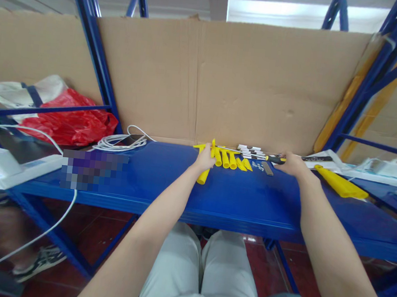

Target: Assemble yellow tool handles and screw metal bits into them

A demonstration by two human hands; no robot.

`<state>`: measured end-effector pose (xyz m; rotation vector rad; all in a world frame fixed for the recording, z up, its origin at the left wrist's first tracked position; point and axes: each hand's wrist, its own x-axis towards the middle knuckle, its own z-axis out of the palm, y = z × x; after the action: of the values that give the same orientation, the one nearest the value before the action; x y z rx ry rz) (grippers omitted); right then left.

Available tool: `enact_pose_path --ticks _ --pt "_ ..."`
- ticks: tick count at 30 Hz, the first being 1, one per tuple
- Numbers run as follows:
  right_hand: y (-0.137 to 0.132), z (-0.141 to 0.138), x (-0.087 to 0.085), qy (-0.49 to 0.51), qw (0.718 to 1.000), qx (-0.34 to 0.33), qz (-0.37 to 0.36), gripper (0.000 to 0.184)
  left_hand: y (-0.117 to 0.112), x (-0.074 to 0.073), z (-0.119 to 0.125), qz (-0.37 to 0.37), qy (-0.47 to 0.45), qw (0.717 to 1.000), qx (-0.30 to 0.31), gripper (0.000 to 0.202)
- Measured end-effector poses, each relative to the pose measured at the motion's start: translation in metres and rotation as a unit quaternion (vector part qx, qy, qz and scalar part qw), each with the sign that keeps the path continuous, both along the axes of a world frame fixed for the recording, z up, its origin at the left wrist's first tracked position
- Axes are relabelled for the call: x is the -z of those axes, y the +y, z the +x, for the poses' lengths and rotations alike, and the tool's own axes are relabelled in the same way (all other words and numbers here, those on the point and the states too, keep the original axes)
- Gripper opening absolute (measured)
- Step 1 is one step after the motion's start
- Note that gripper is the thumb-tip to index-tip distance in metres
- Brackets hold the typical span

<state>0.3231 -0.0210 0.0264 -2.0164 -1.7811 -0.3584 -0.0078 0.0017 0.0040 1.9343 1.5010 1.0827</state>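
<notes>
My left hand [206, 158] is closed around a yellow plastic piece [202, 177] with a tube-like lower end, near the back of the blue shelf. My right hand [292, 165] grips a screwdriver [271, 159] by its black and yellow handle. Its thin shaft runs left toward the yellow piece; whether the tip touches is too small to tell. Several yellow tubes [225, 159] lie in a row just right of my left hand, with small pointed yellow pieces [246, 164] beside them. Behind the shaft are black-and-white items [251, 151]. A flat grey strip [267, 169] lies near my right hand.
A long yellow part [342, 183] lies at the right. On the left are a white power strip [28, 168], coiled white cable [121, 143] and a red plastic bag [75, 119]. Cardboard [248, 83] stands behind the blue shelf [160, 177]. Another person's leg [10, 232] shows at lower left.
</notes>
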Motion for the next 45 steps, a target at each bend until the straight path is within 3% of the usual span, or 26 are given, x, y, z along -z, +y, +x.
enact_pose_path --ticks 7,12,19,27,34,45 --pt "0.006 0.001 -0.001 -0.052 0.997 -0.058 0.022 0.030 0.000 0.000 -0.001 -0.010 0.000 1.000 -0.006 0.056" --pt "0.012 0.006 0.003 -0.108 0.993 -0.052 0.018 0.029 -0.001 0.000 -0.001 -0.017 -0.006 1.000 -0.010 0.059" --pt "0.007 0.004 0.003 -0.034 0.999 -0.014 -0.009 0.029 -0.001 0.000 0.000 -0.010 -0.002 1.000 -0.001 0.056" --pt "0.002 -0.005 -0.003 -0.004 0.999 -0.033 -0.031 0.030 -0.004 -0.003 -0.001 -0.023 -0.002 1.000 -0.006 0.054" --pt "0.002 -0.003 -0.002 -0.043 0.998 -0.037 -0.022 0.025 -0.009 -0.006 0.000 -0.018 0.006 1.000 -0.004 0.051" --pt "0.004 -0.002 0.000 0.016 0.997 -0.046 -0.055 0.033 -0.005 -0.004 -0.002 -0.023 0.020 0.999 -0.010 0.054"
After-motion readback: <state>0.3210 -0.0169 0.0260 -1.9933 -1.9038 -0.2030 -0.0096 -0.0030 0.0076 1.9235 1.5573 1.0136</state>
